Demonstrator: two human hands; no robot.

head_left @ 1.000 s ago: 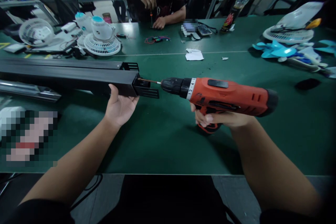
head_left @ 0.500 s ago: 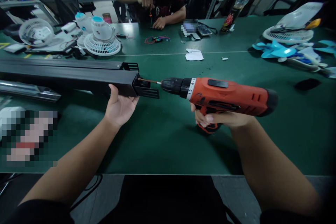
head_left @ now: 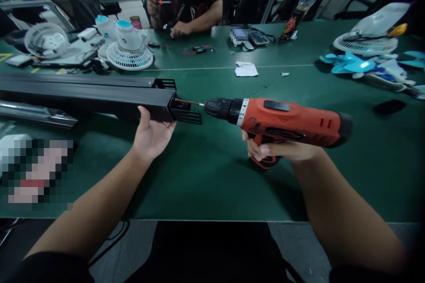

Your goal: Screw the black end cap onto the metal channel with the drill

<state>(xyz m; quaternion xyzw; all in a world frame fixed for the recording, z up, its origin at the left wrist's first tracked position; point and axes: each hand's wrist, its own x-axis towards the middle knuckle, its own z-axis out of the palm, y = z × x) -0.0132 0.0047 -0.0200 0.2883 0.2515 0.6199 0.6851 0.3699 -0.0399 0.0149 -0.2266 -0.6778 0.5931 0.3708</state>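
Note:
A long black metal housing (head_left: 86,97) lies across the green table (head_left: 212,177) from the left. My left hand (head_left: 151,135) cups it from below near its open right end, fingers curled round the underside. My right hand (head_left: 282,150) grips the handle of an orange and black cordless drill (head_left: 282,119) held level. The drill's bit (head_left: 189,102) reaches left into the black vented end piece (head_left: 184,112) of the housing.
A second black bar (head_left: 83,80) and a chrome part (head_left: 36,115) lie beside the housing. White desk fans (head_left: 128,48) stand back left, blue fan blades (head_left: 352,65) and a grille (head_left: 365,44) back right. Paper scraps (head_left: 245,70) lie mid-table. A person (head_left: 189,4) sits across.
My hands, the drill and the housing have stayed still. The person across the table has sat upright and raised a screwdriver off the table.

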